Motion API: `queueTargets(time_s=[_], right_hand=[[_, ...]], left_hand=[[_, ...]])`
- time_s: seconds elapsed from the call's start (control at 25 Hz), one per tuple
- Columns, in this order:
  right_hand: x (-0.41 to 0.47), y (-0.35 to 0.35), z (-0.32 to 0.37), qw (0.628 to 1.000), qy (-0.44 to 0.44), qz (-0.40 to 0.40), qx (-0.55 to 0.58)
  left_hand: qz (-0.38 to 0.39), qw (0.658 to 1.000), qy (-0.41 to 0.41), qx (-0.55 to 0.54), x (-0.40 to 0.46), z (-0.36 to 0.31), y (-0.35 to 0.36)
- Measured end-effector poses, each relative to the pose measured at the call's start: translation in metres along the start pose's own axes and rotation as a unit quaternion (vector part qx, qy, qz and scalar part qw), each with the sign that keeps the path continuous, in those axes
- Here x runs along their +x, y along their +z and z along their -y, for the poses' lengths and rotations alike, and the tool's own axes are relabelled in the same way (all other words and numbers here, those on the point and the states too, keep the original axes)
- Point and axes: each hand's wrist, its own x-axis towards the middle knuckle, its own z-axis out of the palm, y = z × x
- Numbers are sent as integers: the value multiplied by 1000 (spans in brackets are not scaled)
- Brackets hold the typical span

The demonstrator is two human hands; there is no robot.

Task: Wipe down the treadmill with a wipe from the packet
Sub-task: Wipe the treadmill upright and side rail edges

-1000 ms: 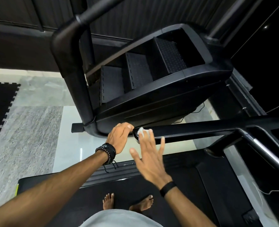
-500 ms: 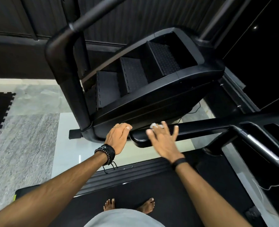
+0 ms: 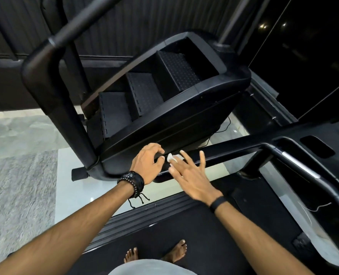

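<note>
I stood barefoot on the treadmill (image 3: 214, 231), looking down at its dark belt, with my two feet (image 3: 156, 253) near the bottom of the view. The treadmill's left handrail (image 3: 234, 149) ran from its rounded near-left end up toward the far right, where it met the console frame. My right hand (image 3: 192, 175) lay over that rail near its left end, fingers spread and straight rather than curled, the palm facing down. The wipe (image 3: 172, 157) was a small white crumpled piece sitting on top of the rail, just beyond the index finger and thumb of that hand; it showed at the fingertips, touching them, but I could not tell whether it was pressed under a finger or merely lying against it. No finger wrapped around it. My left hand (image 3: 147, 163) was just to the left of the wipe, its fingers curled over the rounded end of the rail, thumb tip close to the wipe's left edge, seemingly holding the rail. A stack of dark beaded bracelets (image 3: 131, 181) sat on my left wrist and a plain black band (image 3: 218, 203) on my right. Beyond the rail stood a black stair-climber machine (image 3: 154, 100) with three ribbed steps, on a pale glossy floor (image 3: 73, 175), with a grey mat (image 3: 15, 191) to the left.
</note>
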Motion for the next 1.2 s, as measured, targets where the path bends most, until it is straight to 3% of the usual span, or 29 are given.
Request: queueTargets(time_s=[0.04, 0.2, 0.36, 0.56, 0.72, 0.92, 1.2], right_hand=[[-12, -2, -18, 1000, -3, -16, -10], [-6, -24, -84, 991, 121, -59, 13], [-4, -18, -109, 994, 77, -64, -46], [-14, -46, -182, 985, 130, -85, -75], [-21, -61, -221, 978, 163, -104, -80], [-58, -85, -257, 964, 177, -179, 84], [-134, -158, -332, 921, 230, -299, 97]], left_hand=[[3, 1000, 0, 5, 3, -4, -1], [25, 998, -17, 58, 7, -15, 7], [55, 993, -15, 101, 16, -34, 20], [86, 990, -26, 111, 51, -68, 55], [129, 985, 2, 118, 87, -112, 100], [159, 983, 46, 82, 125, -180, 173], [186, 960, 207, 31, 168, -318, 250]])
